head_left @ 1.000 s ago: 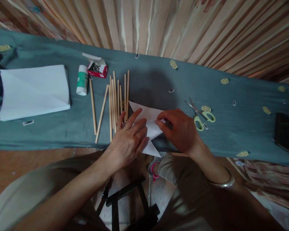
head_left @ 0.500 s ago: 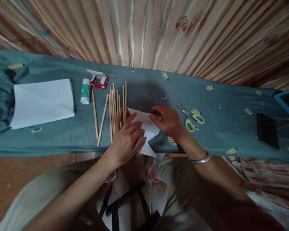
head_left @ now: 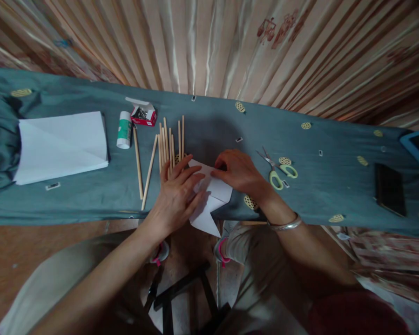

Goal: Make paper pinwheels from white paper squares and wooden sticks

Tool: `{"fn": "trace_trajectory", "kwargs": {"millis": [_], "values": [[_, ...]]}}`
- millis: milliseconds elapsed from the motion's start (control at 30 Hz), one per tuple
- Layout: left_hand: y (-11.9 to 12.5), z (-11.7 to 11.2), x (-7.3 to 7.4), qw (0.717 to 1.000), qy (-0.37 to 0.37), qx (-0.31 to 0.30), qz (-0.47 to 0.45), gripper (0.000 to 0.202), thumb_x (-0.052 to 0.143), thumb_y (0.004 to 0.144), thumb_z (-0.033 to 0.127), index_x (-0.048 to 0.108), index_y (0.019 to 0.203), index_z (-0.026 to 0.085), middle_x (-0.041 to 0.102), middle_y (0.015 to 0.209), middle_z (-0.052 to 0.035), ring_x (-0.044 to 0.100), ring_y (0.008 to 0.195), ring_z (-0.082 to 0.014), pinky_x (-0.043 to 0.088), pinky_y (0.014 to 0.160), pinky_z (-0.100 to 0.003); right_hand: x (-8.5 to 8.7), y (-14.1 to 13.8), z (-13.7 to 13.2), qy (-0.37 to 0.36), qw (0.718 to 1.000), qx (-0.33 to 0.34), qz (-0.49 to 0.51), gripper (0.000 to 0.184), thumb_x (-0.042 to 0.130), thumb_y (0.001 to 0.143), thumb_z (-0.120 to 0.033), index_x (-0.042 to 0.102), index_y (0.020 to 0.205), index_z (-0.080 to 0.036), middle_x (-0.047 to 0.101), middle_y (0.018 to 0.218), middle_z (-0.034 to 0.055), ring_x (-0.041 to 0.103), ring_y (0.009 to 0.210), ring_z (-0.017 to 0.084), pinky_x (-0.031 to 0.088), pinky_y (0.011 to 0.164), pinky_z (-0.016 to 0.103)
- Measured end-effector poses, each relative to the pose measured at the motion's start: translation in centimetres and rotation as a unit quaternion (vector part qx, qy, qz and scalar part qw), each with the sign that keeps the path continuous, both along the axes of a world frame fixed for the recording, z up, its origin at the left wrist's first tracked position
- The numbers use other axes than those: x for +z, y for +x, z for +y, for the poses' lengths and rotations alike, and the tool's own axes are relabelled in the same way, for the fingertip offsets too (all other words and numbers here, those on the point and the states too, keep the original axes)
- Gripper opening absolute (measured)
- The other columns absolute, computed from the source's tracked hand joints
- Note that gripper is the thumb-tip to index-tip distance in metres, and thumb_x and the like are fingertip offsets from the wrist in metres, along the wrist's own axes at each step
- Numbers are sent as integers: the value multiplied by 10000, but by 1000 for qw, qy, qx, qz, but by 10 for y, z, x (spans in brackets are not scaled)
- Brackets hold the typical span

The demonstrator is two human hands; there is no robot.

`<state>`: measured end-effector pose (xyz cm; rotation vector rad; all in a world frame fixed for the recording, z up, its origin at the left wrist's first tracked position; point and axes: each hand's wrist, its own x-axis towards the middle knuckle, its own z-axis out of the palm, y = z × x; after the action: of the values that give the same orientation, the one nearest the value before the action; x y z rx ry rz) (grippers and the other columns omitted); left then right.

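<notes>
Lays a bare left hand (head_left: 179,195), fingers spread and uncurled, on a piece of folded white paper (head_left: 219,187), covering much of the nine-o'clock side. Arches a bare right hand (head_left: 237,172), with a silver metal bracelet (head_left: 286,225) on the wrist, over the same paper from about two o'clock. Rests thumb and fingertips close together on the upper part of the sheet; cannot tell whether pinching it or only pressing. Extends one pointed paper corner at six o'clock past the near edge of the table (head_left: 330,190), spread with blue-green cloth.

Taking the folded paper as the dial's centre, finds a cluster of slim pale wooden sticks (head_left: 166,139) near eleven o'clock, with lower ends partly hidden by the left hand. Counts two more loose sticks (head_left: 138,163) around half past nine. Meets an open red-and-white cardboard box (head_left: 148,118) of small shiny pieces between ten and eleven, just beside a white cylindrical tube with a green label (head_left: 124,132). Shows a stack of white paper sheets (head_left: 61,146) past nine, slightly parted scissors with pale green handles (head_left: 273,164) at half past two, and a flat black rectangular device (head_left: 390,190) at three.
</notes>
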<state>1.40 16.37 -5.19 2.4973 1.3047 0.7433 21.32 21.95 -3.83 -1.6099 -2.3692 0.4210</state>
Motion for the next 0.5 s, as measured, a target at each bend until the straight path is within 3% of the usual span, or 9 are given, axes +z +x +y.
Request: {"fn": "trace_trajectory", "kwargs": {"millis": [133, 233, 400, 500], "values": [[-12, 1, 5, 999, 15, 23, -16, 285, 465, 939, 330, 562, 1179, 214, 608, 1310, -97, 358, 1398, -293, 205, 1147, -581, 6, 5, -2, -74, 995, -34, 60, 53, 649, 758, -212, 653, 719, -178, 663, 698, 6, 588, 661, 149, 407, 653, 281], [-20, -1, 10, 999, 22, 42, -21, 285, 471, 945, 317, 543, 1202, 217, 582, 1340, -96, 352, 1403, -283, 227, 1141, -573, 1, 18, -6, -117, 976, -99, 157, 84, 663, 720, -262, 633, 696, -188, 653, 657, -1, 591, 624, 151, 405, 604, 276], [-22, -6, 13, 998, 41, 36, -36, 290, 503, 939, 275, 529, 1222, 215, 570, 1347, -107, 347, 1405, -279, 229, 1149, -560, -19, 40, -20, -112, 882, -250, 383, 189, 658, 673, -334, 589, 796, -209, 633, 604, -20, 535, 528, 141, 383, 509, 270], [-16, -9, 7, 998, 55, 12, -25, 277, 511, 932, 255, 542, 1204, 216, 585, 1324, -99, 374, 1386, -283, 238, 1141, -567, -25, 46, -30, -115, 863, -260, 418, 205, 660, 660, -330, 592, 809, -207, 588, 551, -48, 457, 464, 108, 329, 466, 251]]}}
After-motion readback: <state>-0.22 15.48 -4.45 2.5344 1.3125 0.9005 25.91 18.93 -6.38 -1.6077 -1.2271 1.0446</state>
